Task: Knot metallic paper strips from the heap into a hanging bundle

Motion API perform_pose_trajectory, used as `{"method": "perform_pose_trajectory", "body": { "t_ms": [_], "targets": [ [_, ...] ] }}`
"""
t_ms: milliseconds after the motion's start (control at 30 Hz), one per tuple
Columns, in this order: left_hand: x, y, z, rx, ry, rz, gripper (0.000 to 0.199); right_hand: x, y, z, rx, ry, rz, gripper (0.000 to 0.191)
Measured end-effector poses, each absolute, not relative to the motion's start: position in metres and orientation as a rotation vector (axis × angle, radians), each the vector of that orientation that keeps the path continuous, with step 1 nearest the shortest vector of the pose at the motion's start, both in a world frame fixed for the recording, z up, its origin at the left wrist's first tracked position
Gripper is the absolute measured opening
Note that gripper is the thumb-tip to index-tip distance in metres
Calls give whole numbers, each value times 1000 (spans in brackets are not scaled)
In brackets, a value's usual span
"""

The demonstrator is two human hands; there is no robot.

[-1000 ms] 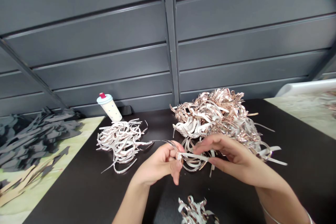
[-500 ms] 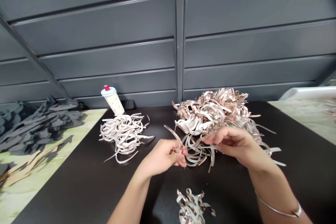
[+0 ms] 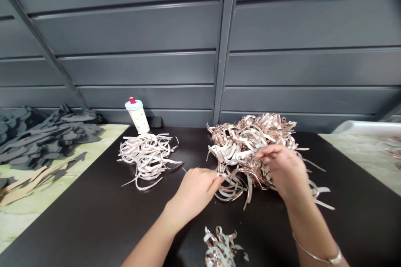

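Observation:
My left hand is closed on a thin strip at the near left edge of a large pile of rose-gold and white strips. Part of that strip is hidden by the fingers. Over the right part of the same pile is my right hand, blurred, its fingertips close to the strips; whether they hold one is unclear. A looser pile of whitish strips lies to the left. Near the bottom edge sits a small heap of curled strips.
A cup with a red cap stands behind the left pile, beside a dark object. Grey pieces and tan pieces lie at far left. A white roll is at right, and a grey panelled wall rises behind.
My left hand has turned so its back faces up, and the strip it held upright no longer stands up. My right hand has lifted and rotated over the pile. The view has shifted slightly.

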State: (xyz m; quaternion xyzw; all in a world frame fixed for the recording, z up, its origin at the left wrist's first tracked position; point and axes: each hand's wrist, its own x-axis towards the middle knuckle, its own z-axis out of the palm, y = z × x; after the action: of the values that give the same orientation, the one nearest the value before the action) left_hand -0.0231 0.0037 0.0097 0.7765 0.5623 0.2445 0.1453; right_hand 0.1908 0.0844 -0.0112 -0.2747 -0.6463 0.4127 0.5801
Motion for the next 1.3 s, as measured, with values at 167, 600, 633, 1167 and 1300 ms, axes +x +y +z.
{"method": "perform_pose_trajectory", "body": {
  "t_ms": [167, 600, 633, 1167, 1300],
  "targets": [
    [-16, -1, 3, 2250, 1606, 700, 20, 147, 52, -14, -697, -2049, 481, 15],
    [-16, -1, 7, 1889, 1457, 801, 27, 159, 63, -10, -756, -2101, 564, 6],
    [-17, 0, 7, 1856, 1456, 813, 27, 159, 63, -10, -771, -2069, 532, 4],
    [-20, 5, -1, 1795, 1402, 949, 37, 145, 47, -17, -623, -2081, 272, 23],
    [-19, 10, -6, 1700, 1352, 1045, 24, 140, 45, -18, -625, -2094, 273, 24]
  ]
}}
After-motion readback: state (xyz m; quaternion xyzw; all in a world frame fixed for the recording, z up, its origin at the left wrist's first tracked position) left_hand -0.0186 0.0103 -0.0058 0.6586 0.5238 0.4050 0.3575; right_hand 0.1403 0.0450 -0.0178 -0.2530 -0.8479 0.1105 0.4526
